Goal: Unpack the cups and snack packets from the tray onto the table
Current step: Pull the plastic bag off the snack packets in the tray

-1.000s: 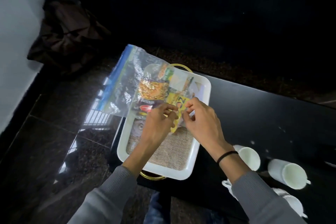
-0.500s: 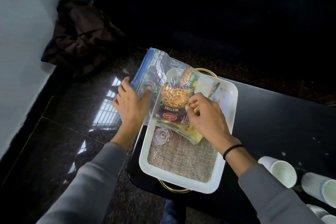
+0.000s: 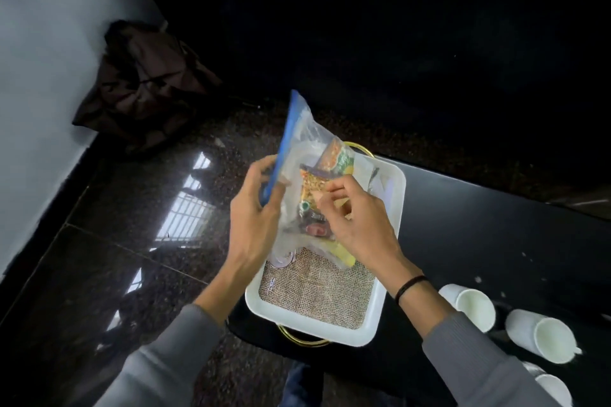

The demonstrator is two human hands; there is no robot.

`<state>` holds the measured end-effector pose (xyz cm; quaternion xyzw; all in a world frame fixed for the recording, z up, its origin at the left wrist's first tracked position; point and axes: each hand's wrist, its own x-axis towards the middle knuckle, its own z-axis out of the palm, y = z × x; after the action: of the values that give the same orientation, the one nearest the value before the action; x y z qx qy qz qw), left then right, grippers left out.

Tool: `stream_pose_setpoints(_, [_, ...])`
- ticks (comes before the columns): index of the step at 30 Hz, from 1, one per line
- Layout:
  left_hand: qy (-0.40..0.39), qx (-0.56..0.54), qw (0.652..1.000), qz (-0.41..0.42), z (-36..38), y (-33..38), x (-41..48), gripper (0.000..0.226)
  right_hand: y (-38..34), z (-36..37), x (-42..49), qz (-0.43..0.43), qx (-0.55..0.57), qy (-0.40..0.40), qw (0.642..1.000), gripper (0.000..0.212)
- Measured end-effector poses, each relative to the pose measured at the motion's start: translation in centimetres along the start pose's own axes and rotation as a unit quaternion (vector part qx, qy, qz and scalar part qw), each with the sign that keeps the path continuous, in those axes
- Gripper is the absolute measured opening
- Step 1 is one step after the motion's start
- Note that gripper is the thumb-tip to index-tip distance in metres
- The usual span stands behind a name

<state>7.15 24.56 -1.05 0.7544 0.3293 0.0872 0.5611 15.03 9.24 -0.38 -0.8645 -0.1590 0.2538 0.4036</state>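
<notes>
Near edge, lower right: three white cups [image 3: 545,337] on the black table [image 3: 496,241], well apart from the tray. The closest one is cut off by the frame. Their mouths face me, and I can't tell whether they stand or lie.

The white tray [image 3: 330,334] sits at the table's left end, with its woven mat [image 3: 317,294] bare in the near half. A round clear thing [image 3: 282,259] shows at the mat's left edge, half under the bag; I can't identify it.

My hands are close together above the tray's middle, both on the clear zip bag [image 3: 301,139]. The left hand [image 3: 254,208] grips its blue edge. The right hand [image 3: 360,218] pinches the front face over the snack packets [image 3: 315,182]. I can't tell whether those fingers hold film or packet. The packets are still inside the bag and their labels are blurred.

The tray's far half is mostly hidden behind the bag. Beyond it are glossy floor [image 3: 132,241], a dark bag [image 3: 145,86] slumped against the wall [image 3: 39,76], then blackness.

Half a second ago the bag lay flat across the tray's left rim under a looser left hand. Now it stands upright with the blue edge vertical, and the right hand has risen with it.
</notes>
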Motion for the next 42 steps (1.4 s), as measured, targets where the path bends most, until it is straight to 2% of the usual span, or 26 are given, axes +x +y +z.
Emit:
stream_pose_setpoints(2, [-0.039,-0.019,0.999,0.024,0.7,1.3,-1.8,0.05,-1.7,-0.7,-0.7,0.022,0.081,-0.005,0.996,0.033])
stream_pose_setpoints(5, [-0.05,-0.007,0.998,0.042,1.7,2.6,-4.1,0.054,-3.6,-1.7,-1.8,0.064,0.131,-0.015,0.989,0.043])
stream_pose_setpoints(9, [-0.08,-0.048,0.996,-0.008,2.0,4.4,-6.1,0.044,-4.4,-3.3,-3.1,0.077,0.049,0.009,0.996,0.023])
stream_pose_setpoints(13, [-0.12,-0.031,0.992,-0.025,2.4,5.3,-7.3,0.038,-4.5,-4.4,-4.0,0.066,-0.061,0.024,0.996,0.02])
stream_pose_setpoints(16, [-0.08,-0.017,0.995,-0.064,2.4,5.8,-7.7,0.033,-4.5,-5.4,-4.4,0.022,-0.154,0.085,0.984,0.016])
stream_pose_setpoints(19, [-0.049,0.08,0.992,-0.09,1.0,6.4,-6.7,0.035,-4.7,-7.2,-4.8,-0.028,-0.229,0.126,0.965,0.009])
stream_pose_setpoints(22, [-0.061,0.29,0.955,-0.021,-0.4,6.9,-6.1,0.014,-5.1,-8.4,-5.0,-0.076,-0.268,0.123,0.952,0.015])
stream_pose_setpoints(25, [0.009,0.355,0.929,0.107,-1.0,7.7,-5.9,0.036,-5.7,-9.0,-5.4,-0.138,-0.305,0.093,0.938,0.024])
stream_pose_setpoints(27, [0.062,0.416,0.882,0.211,-1.2,8.4,-5.2,0.058,-6.1,-9.4,-5.6,-0.189,-0.323,0.079,0.924,0.029])
stream_pose_setpoints(29, [0.062,0.478,0.832,0.274,-1.4,9.0,-4.3,0.083,-6.1,-10.0,-5.6,-0.231,-0.318,0.079,0.916,0.028])
stream_pose_setpoints(30, [0.046,0.499,0.816,0.288,-1.4,9.3,-3.9,0.085,-6.1,-10.2,-5.6,-0.241,-0.314,0.08,0.915,0.027])
stream_pose_setpoints(31, [0.017,0.51,0.809,0.292,-1.3,9.5,-3.6,0.077,-6.1,-10.3,-5.6,-0.242,-0.308,0.078,0.917,0.026])
stream_pose_setpoints(33, [-0.044,0.501,0.817,0.283,-0.7,9.8,-3.5,0.039,-5.9,-10.5,-5.7,-0.23,-0.294,0.073,0.925,0.017])
stream_pose_setpoints(34, [-0.062,0.493,0.826,0.267,-0.3,10.0,-3.7,0.031,-5.7,-10.4,-5.9,-0.216,-0.287,0.07,0.93,0.012])
stream_pose_setpoints(36, [-0.079,0.506,0.828,0.228,0.2,9.9,-4.1,0.038,-5.2,-10.0,-6.4,-0.175,-0.272,0.07,0.944,0.012])
stream_pose_setpoints(39, [-0.059,0.502,0.85,0.148,0.9,9.4,-4.9,0.047,-4.8,-8.9,-7.9,-0.086,-0.199,0.138,0.966,0.014])
stream_pose_setpoints(41, [-0.039,0.485,0.868,0.103,1.2,9.1,-5.2,0.046,-4.9,-8.1,-8.7,-0.007,-0.079,0.16,0.984,0.027])
stream_pose_setpoints(42, [-0.031,0.483,0.87,0.097,1.4,8.9,-5.4,0.045,-5.1,-7.6,-8.9,0.045,-0.011,0.146,0.988,0.043])
